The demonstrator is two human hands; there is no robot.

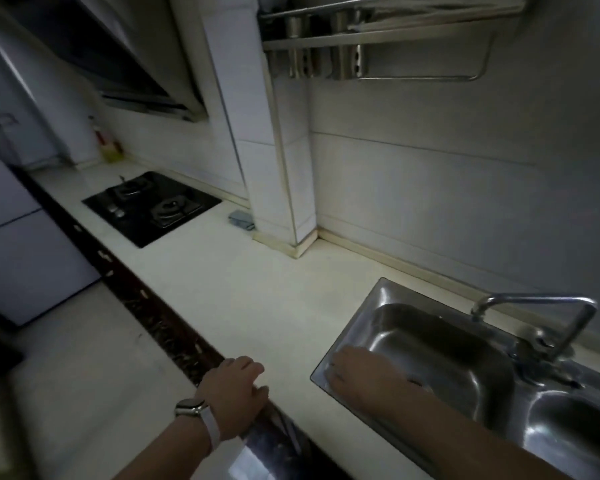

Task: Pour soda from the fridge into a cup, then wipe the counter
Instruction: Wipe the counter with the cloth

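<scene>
Only the cloth (241, 220) shows, beside the pillar (281, 168) on the surface (257, 289); soda and cup are unseen. Left hand (236, 386) and right hand (354, 375) rest released, empty. Cloth looks soft, light: pinch its middle.

Dim, vignetted wide-angle view; edges bend and smear, the left perhaps motion-blurred; faint glare on the steel sink (368, 320).
</scene>
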